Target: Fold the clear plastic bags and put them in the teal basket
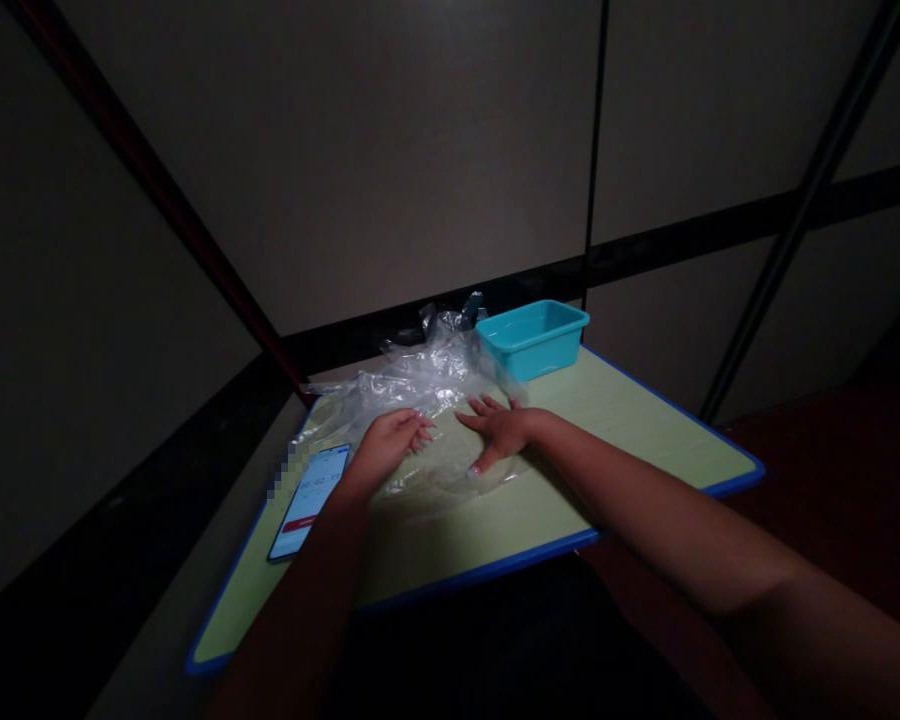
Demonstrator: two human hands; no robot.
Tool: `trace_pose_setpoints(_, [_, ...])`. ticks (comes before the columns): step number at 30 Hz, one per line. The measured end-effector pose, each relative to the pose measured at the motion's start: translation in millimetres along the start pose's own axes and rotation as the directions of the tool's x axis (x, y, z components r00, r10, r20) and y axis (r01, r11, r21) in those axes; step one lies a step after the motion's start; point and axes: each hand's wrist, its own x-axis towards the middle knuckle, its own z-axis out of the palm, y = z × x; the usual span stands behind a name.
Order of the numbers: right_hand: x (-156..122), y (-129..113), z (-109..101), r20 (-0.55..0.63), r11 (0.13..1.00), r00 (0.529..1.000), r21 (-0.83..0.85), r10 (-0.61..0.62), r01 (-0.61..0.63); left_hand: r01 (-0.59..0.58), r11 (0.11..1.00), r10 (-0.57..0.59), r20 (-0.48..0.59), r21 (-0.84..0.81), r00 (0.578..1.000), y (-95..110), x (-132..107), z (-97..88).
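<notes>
A sheet of clear plastic (420, 470) lies flat on the pale green table (615, 440). My left hand (390, 442) rests on its left part with the fingers curled together, pressing on the sheet. My right hand (499, 430) lies flat on the sheet with fingers spread, palm down. Behind both hands a crumpled heap of clear plastic bags (412, 370) is piled at the table's far side.
A turquoise plastic bin (534, 338) stands at the far edge, right of the heap. A phone (311, 500) with a lit screen lies at the left, near my left forearm. The table has a blue rim (495, 568). Dark wall panels stand behind.
</notes>
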Motion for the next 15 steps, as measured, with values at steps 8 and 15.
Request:
trace_pose_setpoints(8, [-1,-1,-1,0.003,1.0,1.0,0.006,0.002,-0.002,-0.251,0.71,0.345,-0.015,0.658,0.938,-5,-3,0.3])
trace_pose_setpoints(15, [-4,-2,-2,0.003,1.0,1.0,0.005,-0.001,0.001,-0.198,0.684,-0.044,0.311,0.702,0.949,-6,-9,5.8])
